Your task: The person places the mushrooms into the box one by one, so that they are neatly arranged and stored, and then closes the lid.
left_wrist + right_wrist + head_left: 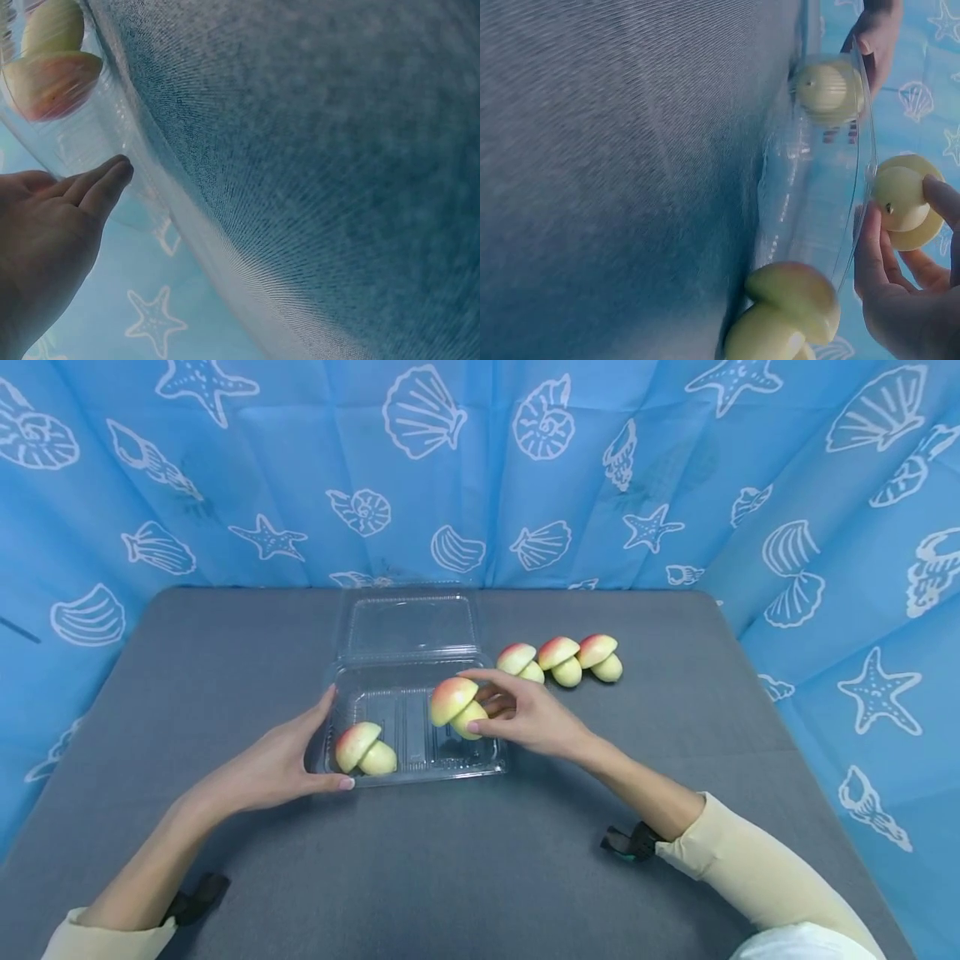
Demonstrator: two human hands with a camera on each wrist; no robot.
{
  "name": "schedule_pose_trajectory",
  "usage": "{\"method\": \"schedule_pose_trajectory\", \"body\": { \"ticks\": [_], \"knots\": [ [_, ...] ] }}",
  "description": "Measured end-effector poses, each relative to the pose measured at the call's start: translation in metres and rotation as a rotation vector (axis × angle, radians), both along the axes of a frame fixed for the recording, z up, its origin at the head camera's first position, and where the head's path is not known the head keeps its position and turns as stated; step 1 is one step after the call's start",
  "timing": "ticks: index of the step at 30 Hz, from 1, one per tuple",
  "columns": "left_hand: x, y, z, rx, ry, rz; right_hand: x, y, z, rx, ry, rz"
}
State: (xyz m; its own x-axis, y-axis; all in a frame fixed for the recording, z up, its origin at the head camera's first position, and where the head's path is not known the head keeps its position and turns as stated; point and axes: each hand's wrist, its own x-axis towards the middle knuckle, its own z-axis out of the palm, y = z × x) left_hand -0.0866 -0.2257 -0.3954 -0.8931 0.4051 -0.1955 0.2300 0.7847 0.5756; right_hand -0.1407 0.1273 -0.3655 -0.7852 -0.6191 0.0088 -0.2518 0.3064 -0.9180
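Note:
A clear plastic clamshell container [415,774] lies on the table with its lid [411,622] folded back. One toy mushroom [357,746], with a red-and-yellow cap and pale stem, lies on its side in the left front part of the container. My left hand [266,766] rests at the container's left side, thumb by the front corner and straight fingers [101,187] along the wall. Over the container's right half, my right hand [536,714] pinches another toy mushroom [452,699] by its stem, cap toward the left. In the right wrist view, fingers and thumb hold that stem [900,196].
Three more toy mushrooms [559,653] lie in a row just right of the container, the nearest close to its back right corner. The grey tabletop [465,868] spreads out in front. A blue shell-print curtain [495,477] hangs behind the table and along its sides.

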Motion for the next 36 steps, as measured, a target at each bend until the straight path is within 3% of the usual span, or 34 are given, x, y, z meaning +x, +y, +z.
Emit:
{"method": "schedule_pose_trajectory", "body": {
  "ticks": [7, 13, 21, 29, 36],
  "knots": [
    [0.000, 0.000, 0.001, 0.004, -0.007, -0.001, -0.001, -0.015, -0.002, 0.060, 0.008, 0.014],
    [0.001, 0.000, 0.002, 0.001, -0.011, 0.003, 0.000, -0.024, -0.005, 0.005, -0.062, 0.049],
    [0.000, 0.000, 0.004, -0.009, -0.013, 0.000, 0.001, -0.037, -0.005, 0.029, -0.142, 0.052],
    [-0.001, -0.001, 0.003, -0.008, -0.017, -0.002, 0.004, -0.052, -0.005, 0.195, -0.136, 0.048],
    [-0.001, -0.001, 0.003, -0.009, -0.027, 0.000, 0.006, -0.062, -0.009, 0.329, -0.035, 0.068]
  ]
}}
